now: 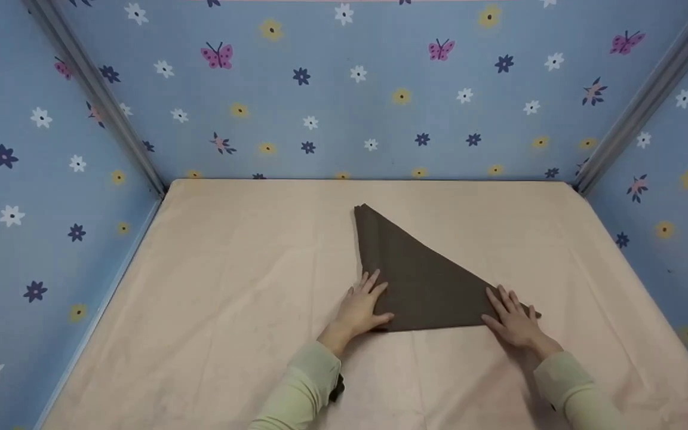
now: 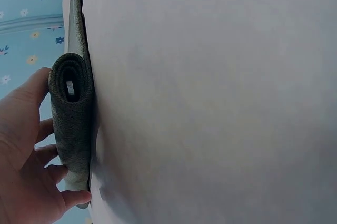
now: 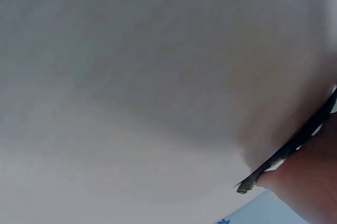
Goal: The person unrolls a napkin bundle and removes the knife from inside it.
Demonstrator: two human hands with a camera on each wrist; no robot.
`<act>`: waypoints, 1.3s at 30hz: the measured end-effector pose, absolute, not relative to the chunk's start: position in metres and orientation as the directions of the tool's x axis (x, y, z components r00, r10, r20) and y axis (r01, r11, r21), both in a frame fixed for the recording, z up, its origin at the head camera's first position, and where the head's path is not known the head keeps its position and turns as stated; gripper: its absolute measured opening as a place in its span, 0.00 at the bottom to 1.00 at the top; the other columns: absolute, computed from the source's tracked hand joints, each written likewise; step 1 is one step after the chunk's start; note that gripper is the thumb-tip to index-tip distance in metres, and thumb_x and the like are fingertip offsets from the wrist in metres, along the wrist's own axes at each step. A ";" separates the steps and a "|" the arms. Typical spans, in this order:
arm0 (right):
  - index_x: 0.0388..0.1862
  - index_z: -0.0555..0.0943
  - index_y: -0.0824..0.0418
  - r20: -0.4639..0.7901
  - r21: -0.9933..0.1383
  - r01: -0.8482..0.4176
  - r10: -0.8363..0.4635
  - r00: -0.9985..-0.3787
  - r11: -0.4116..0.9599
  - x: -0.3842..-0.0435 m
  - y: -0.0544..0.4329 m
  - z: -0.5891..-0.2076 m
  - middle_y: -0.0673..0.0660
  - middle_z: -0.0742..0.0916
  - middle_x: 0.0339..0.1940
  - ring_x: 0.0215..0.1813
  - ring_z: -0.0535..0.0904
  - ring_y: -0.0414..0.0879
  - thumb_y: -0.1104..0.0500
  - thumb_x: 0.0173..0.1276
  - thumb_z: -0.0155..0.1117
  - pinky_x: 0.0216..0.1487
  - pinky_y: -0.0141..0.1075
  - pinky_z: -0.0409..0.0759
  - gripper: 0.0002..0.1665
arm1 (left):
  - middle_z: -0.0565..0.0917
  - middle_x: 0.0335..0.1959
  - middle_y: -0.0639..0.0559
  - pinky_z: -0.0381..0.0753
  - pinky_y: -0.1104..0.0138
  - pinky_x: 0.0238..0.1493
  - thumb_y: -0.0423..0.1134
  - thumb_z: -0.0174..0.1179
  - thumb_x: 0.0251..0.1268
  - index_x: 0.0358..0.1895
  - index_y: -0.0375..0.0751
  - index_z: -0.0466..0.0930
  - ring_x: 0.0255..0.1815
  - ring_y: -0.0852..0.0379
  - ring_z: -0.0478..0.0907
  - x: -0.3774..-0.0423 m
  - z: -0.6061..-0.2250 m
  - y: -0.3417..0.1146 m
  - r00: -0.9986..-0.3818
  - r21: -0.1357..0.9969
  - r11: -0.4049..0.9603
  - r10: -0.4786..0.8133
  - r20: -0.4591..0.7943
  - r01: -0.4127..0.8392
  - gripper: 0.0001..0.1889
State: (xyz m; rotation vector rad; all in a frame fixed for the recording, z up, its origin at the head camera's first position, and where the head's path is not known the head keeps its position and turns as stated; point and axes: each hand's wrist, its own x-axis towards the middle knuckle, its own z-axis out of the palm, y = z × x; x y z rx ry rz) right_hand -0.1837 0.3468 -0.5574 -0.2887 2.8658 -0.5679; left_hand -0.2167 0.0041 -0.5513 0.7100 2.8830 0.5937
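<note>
A dark brown cloth point(image 1: 424, 278) lies folded on the bed-like surface, roughly a triangle with its tall corner pointing away. Its left edge is rolled up, and the left wrist view shows the coiled end of the roll point(image 2: 71, 79). My left hand point(image 1: 359, 307) rests with spread fingers over the near left corner, thumb reaching onto the cloth; its fingertips touch the roll along its length. Near the narrow right corner my right hand point(image 1: 517, 322) presses down with outstretched fingers. In the right wrist view only part of that hand point(image 3: 308, 174) shows, above the cloth's thin edge point(image 3: 279, 155).
A pale pink sheet point(image 1: 230, 286) covers the flat surface, lightly creased. Blue panels point(image 1: 332, 60) printed with flowers and butterflies stand behind it and on both sides. Grey posts point(image 1: 102, 98) rise at the back corners.
</note>
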 end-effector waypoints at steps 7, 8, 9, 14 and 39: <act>0.69 0.48 0.67 -0.169 -0.392 -0.145 -0.226 -0.959 0.908 -0.183 0.347 -0.557 0.71 0.47 0.68 0.66 0.38 0.68 0.44 0.69 0.42 0.52 0.70 0.32 0.40 | 0.48 0.70 0.48 0.57 0.49 0.59 0.56 0.56 0.55 0.65 0.45 0.60 0.69 0.47 0.44 -0.216 -0.551 0.002 -0.884 0.405 0.812 0.466 -0.017 0.421 0.35; 0.69 0.48 0.67 -0.169 -0.392 -0.145 -0.226 -0.959 0.909 -0.183 0.347 -0.558 0.71 0.47 0.68 0.66 0.38 0.68 0.44 0.69 0.42 0.52 0.70 0.32 0.40 | 0.49 0.70 0.48 0.57 0.49 0.60 0.56 0.56 0.55 0.65 0.45 0.60 0.69 0.47 0.44 -0.216 -0.551 0.001 -0.885 0.407 0.812 0.465 -0.017 0.419 0.35; 0.69 0.48 0.67 -0.168 -0.393 -0.146 -0.227 -0.959 0.908 -0.183 0.347 -0.558 0.71 0.47 0.68 0.66 0.38 0.68 0.44 0.69 0.42 0.52 0.70 0.32 0.40 | 0.49 0.70 0.48 0.57 0.49 0.59 0.56 0.56 0.55 0.65 0.45 0.60 0.69 0.47 0.44 -0.216 -0.551 0.001 -0.886 0.409 0.811 0.464 -0.017 0.417 0.35; 0.69 0.48 0.67 -0.164 -0.396 -0.154 -0.234 -0.958 0.905 -0.183 0.346 -0.557 0.71 0.47 0.68 0.66 0.38 0.68 0.45 0.69 0.43 0.52 0.70 0.32 0.39 | 0.49 0.70 0.48 0.56 0.50 0.60 0.56 0.56 0.55 0.65 0.45 0.60 0.69 0.47 0.45 -0.214 -0.549 0.000 -0.887 0.422 0.811 0.460 -0.029 0.406 0.35; 0.69 0.49 0.66 -0.158 -0.399 -0.155 -0.234 -0.959 0.904 -0.182 0.346 -0.554 0.71 0.48 0.68 0.67 0.38 0.68 0.45 0.69 0.43 0.53 0.69 0.33 0.38 | 0.50 0.69 0.47 0.57 0.52 0.61 0.53 0.57 0.56 0.66 0.45 0.58 0.68 0.48 0.47 -0.216 -0.542 -0.010 -0.889 0.462 0.805 0.453 -0.073 0.372 0.35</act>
